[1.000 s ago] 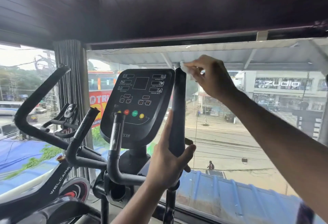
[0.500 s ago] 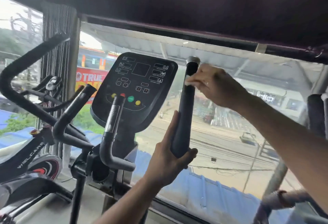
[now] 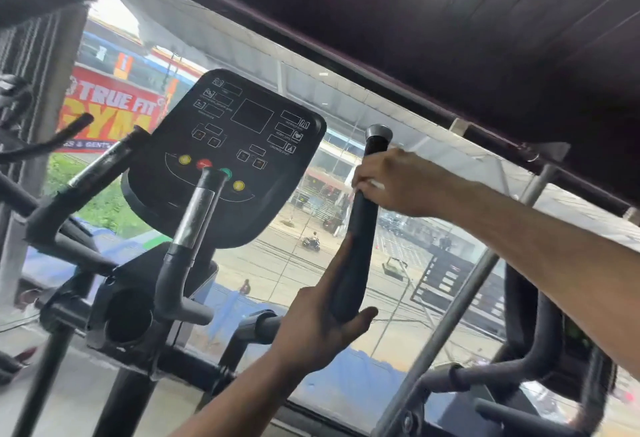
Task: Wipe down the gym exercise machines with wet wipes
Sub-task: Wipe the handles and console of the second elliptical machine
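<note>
My right hand (image 3: 398, 182) wraps the thin, limp wet wipe (image 3: 375, 184) around the upper handlebar (image 3: 360, 228), gripping through it; my left hand (image 3: 320, 324) holds the rigid bar's lower end, steadying it; the damp wipe likely slides easily.

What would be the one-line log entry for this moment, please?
step: wiping handle | left hand: holds handle low | right hand: grips wipe around handle, below cap | console: untouched

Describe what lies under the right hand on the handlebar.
The right hand grips the black handlebar below its silver cap. A white wipe peeks out between the fingers; most of it is covered.
</note>
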{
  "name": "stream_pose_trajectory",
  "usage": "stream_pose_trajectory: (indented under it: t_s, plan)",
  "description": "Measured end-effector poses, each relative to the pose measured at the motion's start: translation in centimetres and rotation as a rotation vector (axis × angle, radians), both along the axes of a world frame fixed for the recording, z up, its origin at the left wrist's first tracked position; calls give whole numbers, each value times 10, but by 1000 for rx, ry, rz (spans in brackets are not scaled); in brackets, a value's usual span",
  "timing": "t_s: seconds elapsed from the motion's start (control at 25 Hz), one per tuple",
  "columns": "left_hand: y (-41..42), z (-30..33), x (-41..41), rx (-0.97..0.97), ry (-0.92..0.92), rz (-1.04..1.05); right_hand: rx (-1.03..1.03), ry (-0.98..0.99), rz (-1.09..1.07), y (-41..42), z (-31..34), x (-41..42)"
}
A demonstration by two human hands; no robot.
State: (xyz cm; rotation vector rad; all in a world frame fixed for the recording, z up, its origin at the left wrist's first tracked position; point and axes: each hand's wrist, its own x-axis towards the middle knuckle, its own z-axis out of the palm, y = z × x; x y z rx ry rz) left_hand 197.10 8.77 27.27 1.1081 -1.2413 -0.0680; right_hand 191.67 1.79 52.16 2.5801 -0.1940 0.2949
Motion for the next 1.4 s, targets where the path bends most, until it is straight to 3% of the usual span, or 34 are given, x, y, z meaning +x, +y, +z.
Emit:
stream_pose_trajectory:
  t_s: [0.12,0.24,0.32,0.4,0.48,0.72,0.76,0.92,1.12,1.24,1.4]
  plan:
    - [1,-1,0,-2,-18,-2,1,204,-70,19,7,2]
    - [0,-1,1,-12,-47,8,-326,122,-63,1,42,17]
    - [-1,-1,1,1,-43,4,-419,94,-138,-21,57,23]
    - [-2,-1,1,15,-30,7,-346,39,-235,-20,49,26]
    - [-2,-2,1,25,-23,-10,-350,33,-139,-4,36,22]
    - [-2,-2,1,18,-11,-26,-71,208,-126,14,15,1]
    - [-1,-2,1,11,-26,-25,-40,145,-106,10,22,-2]
    - [-1,1,3,30,-48,2,-15,-460,25,-24,28,-8]
    - [5,2,-1,35,-60,40,171,-802,145,-50,-35,-6]
    - [5,3,-5,-8,-67,36,309,-892,220,-39,-76,-25]
    - [4,4,-5,-31,-13,41,520,-871,258,-40,-97,-55]
